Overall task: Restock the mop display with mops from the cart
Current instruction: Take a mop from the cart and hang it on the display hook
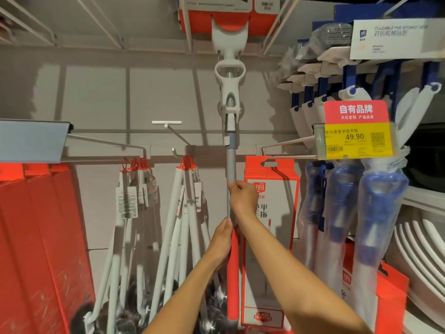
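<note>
**A:** What fills the scene?

**B:** A shop wall of cleaning goods. The biggest things are tall red boxes point(36, 237) at far left, then blue-headed mops wrapped in clear plastic point(375, 213) hanging at right. Between them hangs a cluster of white-handled mops point(168, 225) with dark fluffy heads low down, and a red-and-white boxed mop point(272, 213) on a hook.

**A:** And the mop being stocked?

**B:** It stands upright in the centre, head upward. The mop point(231, 153) has a grey pole, a red lower grip and a white head fitting that reaches to the top shelf, just in front of the wall.

**A:** How is it held?

**B:** Both hands wrap it. The right hand point(243, 198) grips the grey pole, fingers curled round it. The left hand point(222, 239) holds just below, where the grey meets the red.

**A:** Anything smaller?

**B:** A red and yellow price tag point(356, 131) at right, reading 49.90, and a bare white hook point(172, 127) left of the pole.
</note>
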